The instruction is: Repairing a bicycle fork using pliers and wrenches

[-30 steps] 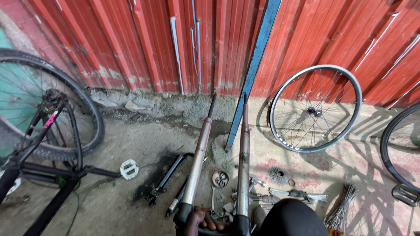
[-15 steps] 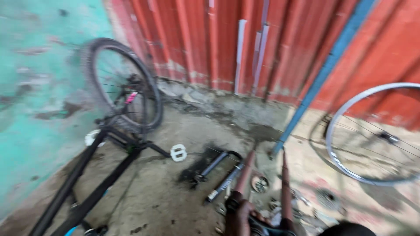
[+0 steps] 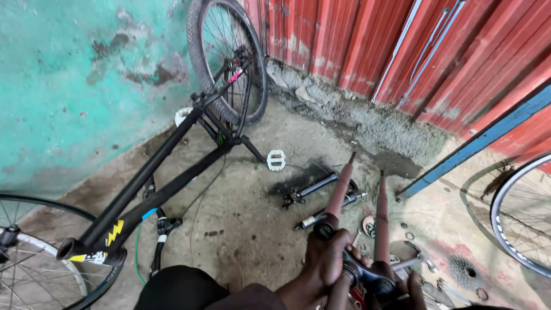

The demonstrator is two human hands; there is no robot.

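Down by my knees, my left hand (image 3: 327, 261) has its fingers wrapped on the crown of the maroon suspension fork (image 3: 359, 229), legs pointing at the floor; my view has swung left, bringing the black bicycle frame (image 3: 155, 183) in. My right hand (image 3: 413, 290) is barely visible; its grip I cannot tell.

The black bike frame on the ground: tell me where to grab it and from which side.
Grip the black bike frame on its long top tube, mid-length, coming from the open floor side on the right, since the teal wall blocks the left. The tube is bare and straight there. Probably avoid the head tube end, where a wheel crowds it, and the pedal.
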